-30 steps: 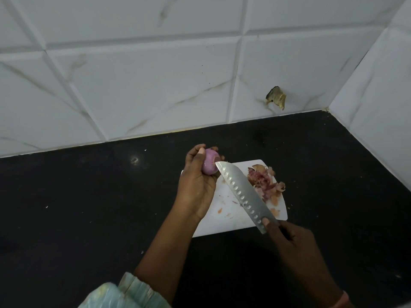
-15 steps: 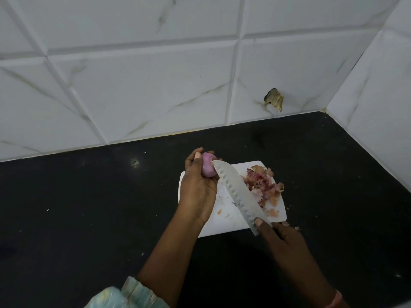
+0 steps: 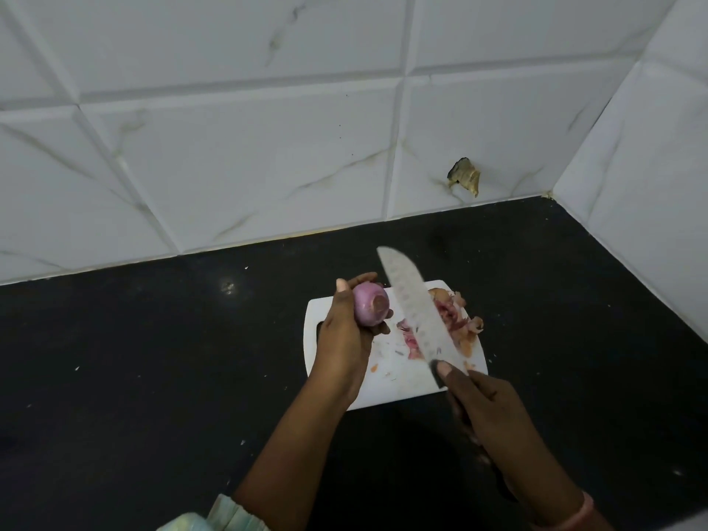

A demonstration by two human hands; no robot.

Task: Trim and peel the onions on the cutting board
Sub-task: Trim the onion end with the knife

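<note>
Gripping a peeled purple onion (image 3: 371, 308) in the left hand (image 3: 346, 331) at frame centre above the white cutting board (image 3: 398, 381), right hand (image 3: 486, 408) clasping a knife (image 3: 415, 306) angled over onion peels (image 3: 456, 320), black tabletop (image 3: 153, 358) lying beneath.

Around the cutting board (image 3: 333, 308) the dark desk (image 3: 153, 358) lies bare to the left, right and behind, up to the tiled wall (image 3: 230, 166). Over the board itself, the left hand (image 3: 344, 335) with its onion (image 3: 369, 309), the slanting knife (image 3: 417, 308) and the pile of peels (image 3: 459, 323) block the way. The board's near left part is free.
</note>
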